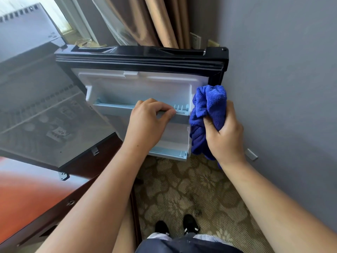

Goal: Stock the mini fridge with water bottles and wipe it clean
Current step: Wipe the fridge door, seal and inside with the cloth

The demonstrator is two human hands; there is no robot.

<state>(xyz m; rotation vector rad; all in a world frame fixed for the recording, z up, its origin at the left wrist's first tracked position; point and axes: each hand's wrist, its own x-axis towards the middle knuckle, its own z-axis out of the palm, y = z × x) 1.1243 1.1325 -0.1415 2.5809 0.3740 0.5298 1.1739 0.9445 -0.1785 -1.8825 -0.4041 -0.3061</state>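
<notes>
Blue cloth [207, 114] bunched in my right hand [225, 136], fingers curled round it, ready to wipe; left hand [147, 123] pinches door shelf rail [116, 106], steadying it.

Fridge door [142, 73] stood open ahead of both hands, against wall [282, 79] on right. Left hand [145, 123] rested on upper door shelf [113, 107]; lower shelf [169, 152] lay below it. Cloth [207, 110] sat in right hand [224, 137], just right of door. Cabinet [36, 189] lay left of left hand, curtain [160, 21] behind door.
</notes>
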